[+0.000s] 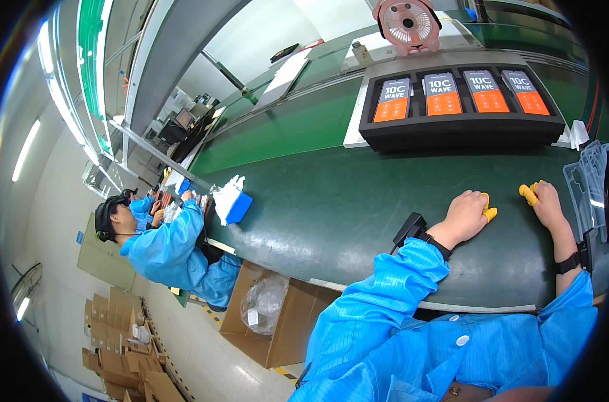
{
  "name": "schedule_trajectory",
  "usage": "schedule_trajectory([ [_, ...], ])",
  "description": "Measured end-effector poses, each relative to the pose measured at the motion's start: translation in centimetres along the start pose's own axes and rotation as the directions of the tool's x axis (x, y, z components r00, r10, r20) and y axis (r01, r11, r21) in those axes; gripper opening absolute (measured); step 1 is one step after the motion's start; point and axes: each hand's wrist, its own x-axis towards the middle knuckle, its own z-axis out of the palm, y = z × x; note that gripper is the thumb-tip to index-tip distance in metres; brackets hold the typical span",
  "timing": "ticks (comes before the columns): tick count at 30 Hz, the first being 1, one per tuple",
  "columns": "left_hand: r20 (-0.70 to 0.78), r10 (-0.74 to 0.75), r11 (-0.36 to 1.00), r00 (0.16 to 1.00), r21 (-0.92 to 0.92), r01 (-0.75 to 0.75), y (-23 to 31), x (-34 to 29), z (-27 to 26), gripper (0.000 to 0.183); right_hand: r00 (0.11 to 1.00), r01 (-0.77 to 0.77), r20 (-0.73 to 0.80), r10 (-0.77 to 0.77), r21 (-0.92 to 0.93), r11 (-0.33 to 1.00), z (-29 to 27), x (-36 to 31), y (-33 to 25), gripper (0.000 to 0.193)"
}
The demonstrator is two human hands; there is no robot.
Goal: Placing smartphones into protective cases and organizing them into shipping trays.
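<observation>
My left hand (464,213) rests on the green work table (304,208), its fingers curled in and yellow finger cots on the tips. Nothing shows in its grasp. To its right, my right hand (548,201) also lies with fingers curled, yellow cots on them, and no object shows there. Both wrists wear black straps with small devices. Beyond my hands, a black foam tray (462,137) holds several flat phone-like pieces in a row, each with a grey and orange face, such as the leftmost phone-like piece (391,100). Neither hand touches the tray.
Clear plastic trays (589,184) stand at the right edge. A pink fan (408,27) is behind the foam tray. Leftward are a blue box (236,206) with white tissue and a seated co-worker (167,244). An open carton (278,342) with plastic bags stands below the table edge.
</observation>
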Motion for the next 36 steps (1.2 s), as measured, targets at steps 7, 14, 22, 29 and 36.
schedule_trajectory([
  [7, 0.002, -0.012, 1.0, 1.0, 0.015, 0.012, -0.17, -0.04, 0.01, 0.016, 1.0, 0.017, 0.008, -0.017, 0.002, 1.0, -0.19, 0.11, -0.49, 0.016],
  [14, 0.01, -0.011, 1.0, 1.0, 0.011, 0.011, 0.07, 0.03, -0.01, 0.015, 1.0, 0.014, 0.003, -0.014, -0.011, 1.0, -0.02, 0.04, 0.13, 0.016],
  [22, 0.006, -0.012, 1.0, 1.0, -0.004, 0.012, 0.1, -0.01, -0.07, 0.015, 1.0, -0.001, 0.001, 0.001, -0.001, 1.0, 0.08, 0.02, 0.17, 0.016],
  [29, 0.016, -0.028, 0.999, 0.999, -0.016, 0.028, 0.27, -0.03, -0.23, 0.015, 1.0, 0.013, -0.006, -0.013, -0.014, 1.0, 0.19, -0.03, 0.26, 0.017],
  [36, -0.008, -0.005, 1.0, 1.0, -0.01, 0.005, -0.05, -0.07, 0.04, 0.014, 1.0, 0.003, 0.0, -0.003, 0.005, 1.0, 0.19, 0.08, 0.18, 0.019],
])
